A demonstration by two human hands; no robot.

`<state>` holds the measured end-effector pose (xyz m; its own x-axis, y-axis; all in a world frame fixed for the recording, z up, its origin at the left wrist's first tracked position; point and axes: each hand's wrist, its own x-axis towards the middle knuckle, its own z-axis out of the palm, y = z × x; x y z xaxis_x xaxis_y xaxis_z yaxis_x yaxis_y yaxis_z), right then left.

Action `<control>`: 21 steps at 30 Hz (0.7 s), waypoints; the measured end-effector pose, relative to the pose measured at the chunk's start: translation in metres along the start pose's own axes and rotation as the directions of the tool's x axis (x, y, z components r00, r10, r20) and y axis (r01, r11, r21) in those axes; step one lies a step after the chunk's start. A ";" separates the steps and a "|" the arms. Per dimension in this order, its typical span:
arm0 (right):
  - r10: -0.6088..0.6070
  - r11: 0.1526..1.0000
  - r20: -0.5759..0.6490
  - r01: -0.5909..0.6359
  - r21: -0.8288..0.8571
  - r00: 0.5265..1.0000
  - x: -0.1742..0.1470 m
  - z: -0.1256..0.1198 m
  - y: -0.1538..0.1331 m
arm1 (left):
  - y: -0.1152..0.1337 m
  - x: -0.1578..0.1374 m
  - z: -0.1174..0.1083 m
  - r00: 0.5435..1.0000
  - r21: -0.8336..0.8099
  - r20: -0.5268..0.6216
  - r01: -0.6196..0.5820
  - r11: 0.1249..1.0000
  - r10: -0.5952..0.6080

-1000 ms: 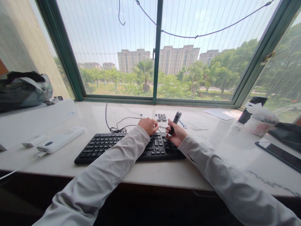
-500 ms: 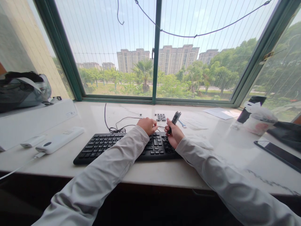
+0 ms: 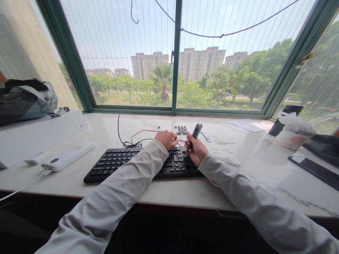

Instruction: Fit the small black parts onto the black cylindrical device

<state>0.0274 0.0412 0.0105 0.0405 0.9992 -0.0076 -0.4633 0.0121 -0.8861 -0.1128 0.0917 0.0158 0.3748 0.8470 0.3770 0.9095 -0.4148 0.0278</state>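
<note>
A black keyboard [image 3: 116,160] lies on the white counter, with its number-pad end on the right partly stripped of keycaps. My right hand [image 3: 197,150] is closed round a black keycap puller [image 3: 195,135]. Its pronged end points up and thin wire shows below the fist, over the number pad. Above the keyboard's back edge, my left hand [image 3: 167,139] has its fingers bent and pinched together; whatever they hold is too small to make out. Loose black keycaps [image 3: 181,130] lie in rows behind the hands, with one single keycap [image 3: 159,127] farther left.
The keyboard's black cable [image 3: 131,144] coils behind it. A blue-and-white strip [image 3: 205,136] lies behind my right hand. White power bank [image 3: 67,157] and white box [image 3: 53,134] are left; phone [image 3: 315,171], plastic bag [image 3: 295,135] and paper [image 3: 250,125] are right. A window closes off the back.
The view has shifted slightly. Both hands keep nearly the same place and grip, with the keycap puller still in my right hand.
</note>
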 end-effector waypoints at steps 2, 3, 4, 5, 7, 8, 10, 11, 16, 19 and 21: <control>-0.023 1.000 0.010 0.023 -0.005 1.000 0.002 0.000 0.002 | 0.000 0.000 0.000 1.000 -0.008 -0.001 -0.002 1.000 0.002; -0.028 1.000 0.010 0.029 -0.010 1.000 0.002 -0.001 0.002 | 0.000 0.000 0.000 1.000 -0.008 -0.003 -0.003 1.000 0.003; -0.031 0.999 0.009 0.031 -0.015 0.999 0.003 -0.001 0.002 | 0.000 0.000 0.000 1.000 -0.007 -0.005 0.000 1.000 0.000; -0.029 0.999 0.008 0.029 -0.023 1.000 0.003 -0.001 0.002 | 0.000 0.000 0.000 1.000 -0.007 -0.005 0.003 1.000 -0.003; -0.007 0.999 0.004 0.007 -0.041 1.000 0.002 -0.001 0.000 | 0.000 0.000 0.000 1.000 -0.009 -0.001 0.007 1.000 -0.007; 0.012 0.999 0.002 -0.012 -0.052 1.000 0.001 -0.001 -0.002 | 0.000 0.000 0.000 1.000 -0.010 0.001 0.007 1.000 -0.007; 0.053 0.996 0.005 -0.052 -0.072 0.999 -0.001 -0.002 -0.005 | 0.000 0.000 0.000 1.000 -0.012 -0.002 0.000 1.000 0.000; 0.070 0.994 0.010 -0.069 -0.079 0.997 -0.001 -0.003 -0.007 | 0.000 0.000 0.001 1.000 -0.015 -0.004 -0.004 1.000 0.004; 0.097 0.993 0.026 -0.095 -0.077 0.995 0.003 -0.007 -0.009 | -0.003 0.003 -0.001 0.998 -0.138 0.034 -0.047 0.989 0.052; 0.018 0.998 0.040 -0.016 -0.060 0.999 0.007 -0.009 -0.008 | -0.004 0.005 -0.005 0.981 -0.305 0.114 -0.113 0.945 0.155; -0.015 0.999 0.038 0.016 -0.045 0.999 0.011 -0.011 -0.009 | -0.003 0.006 -0.008 0.968 -0.407 0.148 -0.128 0.904 0.203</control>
<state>0.0417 0.0513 0.0137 0.0132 0.9996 0.0231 -0.4227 0.0265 -0.9059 -0.1149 0.0951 0.0257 0.5742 0.7846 0.2337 0.7013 -0.6187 0.3541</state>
